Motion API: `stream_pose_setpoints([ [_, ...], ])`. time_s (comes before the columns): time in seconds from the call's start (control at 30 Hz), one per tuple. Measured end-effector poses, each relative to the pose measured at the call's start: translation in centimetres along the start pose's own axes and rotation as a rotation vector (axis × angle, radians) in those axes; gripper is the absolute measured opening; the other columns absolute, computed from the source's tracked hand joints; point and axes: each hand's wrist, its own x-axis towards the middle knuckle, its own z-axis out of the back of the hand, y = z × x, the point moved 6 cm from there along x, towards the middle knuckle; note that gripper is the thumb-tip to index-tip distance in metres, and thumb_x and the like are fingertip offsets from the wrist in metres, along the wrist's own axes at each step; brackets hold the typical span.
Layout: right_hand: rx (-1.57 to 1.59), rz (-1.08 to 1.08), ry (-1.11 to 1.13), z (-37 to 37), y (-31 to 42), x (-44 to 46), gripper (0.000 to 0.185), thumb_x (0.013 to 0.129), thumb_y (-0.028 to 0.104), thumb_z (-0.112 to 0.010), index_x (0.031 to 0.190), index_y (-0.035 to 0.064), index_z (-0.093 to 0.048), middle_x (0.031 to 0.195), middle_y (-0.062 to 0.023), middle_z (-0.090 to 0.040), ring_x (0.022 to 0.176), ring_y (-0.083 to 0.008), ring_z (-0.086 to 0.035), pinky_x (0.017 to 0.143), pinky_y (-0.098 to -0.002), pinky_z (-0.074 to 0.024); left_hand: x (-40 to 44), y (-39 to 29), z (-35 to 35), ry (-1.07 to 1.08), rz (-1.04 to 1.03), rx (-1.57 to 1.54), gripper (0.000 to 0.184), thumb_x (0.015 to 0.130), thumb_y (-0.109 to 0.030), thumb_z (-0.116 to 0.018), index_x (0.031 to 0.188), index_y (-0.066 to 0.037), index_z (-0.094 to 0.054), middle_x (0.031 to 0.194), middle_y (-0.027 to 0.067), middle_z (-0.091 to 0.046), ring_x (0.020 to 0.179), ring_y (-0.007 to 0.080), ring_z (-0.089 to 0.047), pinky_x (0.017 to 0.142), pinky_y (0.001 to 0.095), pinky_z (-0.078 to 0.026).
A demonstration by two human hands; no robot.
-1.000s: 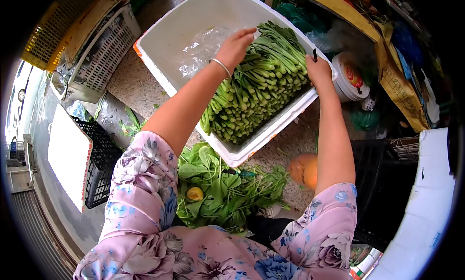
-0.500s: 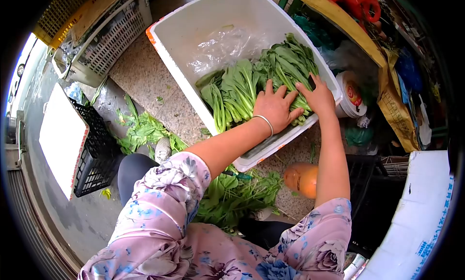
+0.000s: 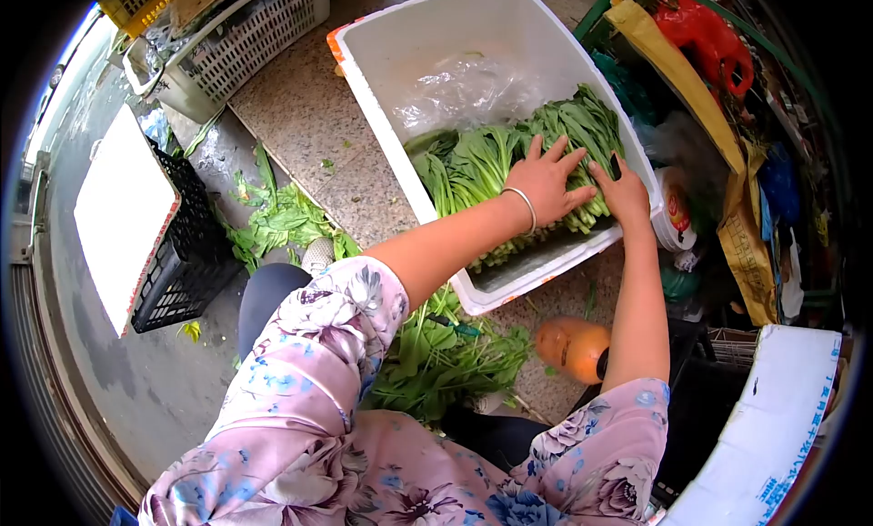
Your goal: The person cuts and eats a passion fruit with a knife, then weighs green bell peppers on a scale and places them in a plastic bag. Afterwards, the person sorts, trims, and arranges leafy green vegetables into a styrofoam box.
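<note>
Leafy green vegetables with thick stems lie in a white foam box, toward its near side. My left hand, with a bangle at the wrist, rests on the stems with its fingers spread. Beside it, my right hand touches the right edge of the greens, thumb and forefinger apart. A small dark item shows at its fingertips, too small to make out. Crumpled clear plastic sits behind the greens inside the box.
Loose greens lie on the floor by an orange bottle-like object. At the left are a black crate with a white board and a white basket. A white bucket stands at the right.
Over the last second my left hand moved from above the stems down onto them, and the bundle now lies flatter with its leaves showing. My right hand left the box rim for the greens.
</note>
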Motion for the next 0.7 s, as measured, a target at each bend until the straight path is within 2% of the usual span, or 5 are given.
stream_pose_setpoints([
  [0.23, 0.089, 0.079, -0.135, 2.1, 1.8, 0.1, 0.069, 0.071, 0.055, -0.053, 0.122, 0.0098, -0.043, 0.121, -0.0168, -0.046, 0.108, -0.0328, -0.046, 0.089, -0.0379, -0.0373, 1.5, 3.0, 3.8, -0.068, 0.069, -0.094, 0.057, 0.077, -0.047, -0.05, 0.118, -0.007, -0.046, 0.131, 0.0166, -0.033, 0.114, 0.0353, -0.04, 0.093, 0.0393, -0.035],
  [0.33, 0.18, 0.048, -0.217, 5.0, 2.2, -3.5, 0.062, 0.074, 0.044, -0.056, 0.121, 0.0062, -0.044, 0.118, -0.0164, -0.049, 0.108, -0.0311, -0.047, 0.09, -0.0345, -0.0361, 3.5, 7.6, 6.0, -0.171, 0.239, -0.195, 0.044, 0.077, -0.039, -0.052, 0.103, -0.004, -0.057, 0.11, 0.019, -0.052, 0.091, 0.0292, -0.056, 0.082, 0.0345, -0.042],
  [0.4, 0.39, 0.027, -0.243, 6.6, 2.7, -8.0, 0.058, 0.075, 0.033, -0.06, 0.122, 0.004, -0.043, 0.118, -0.0162, -0.048, 0.108, -0.0263, -0.047, 0.09, -0.0313, -0.0354, 4.8, 12.8, 6.2, -0.116, 0.46, -0.311, 0.035, 0.074, -0.032, -0.055, 0.098, -0.007, -0.06, 0.111, 0.0171, -0.051, 0.096, 0.0312, -0.052, 0.085, 0.0369, -0.04],
  [0.57, 0.877, -0.006, -0.228, 3.6, 3.2, -22.3, 0.059, 0.075, 0.017, -0.062, 0.124, -0.0027, -0.036, 0.119, -0.0189, -0.047, 0.108, -0.0198, -0.047, 0.089, -0.0289, -0.0355, 5.5, 21.2, 6.0, -0.22, 0.525, 0.305, 0.078, 0.06, -0.033, -0.071, 0.126, -0.01, -0.036, 0.128, 0.0233, -0.033, 0.112, 0.0339, -0.041, 0.093, 0.0344, -0.036],
  [0.7, 0.989, -0.231, -0.124, -1.0, 1.2, -25.7, 0.052, 0.077, 0.012, -0.06, 0.122, -0.0027, -0.039, 0.116, -0.0194, -0.049, 0.105, -0.0195, -0.049, 0.082, -0.0242, -0.0392, 4.7, 22.5, 3.0, -0.196, 0.616, 0.27, 0.09, 0.061, -0.026, -0.071, 0.133, -0.011, -0.018, 0.128, 0.0215, -0.034, 0.113, 0.0346, -0.041, 0.097, 0.0359, -0.032],
])
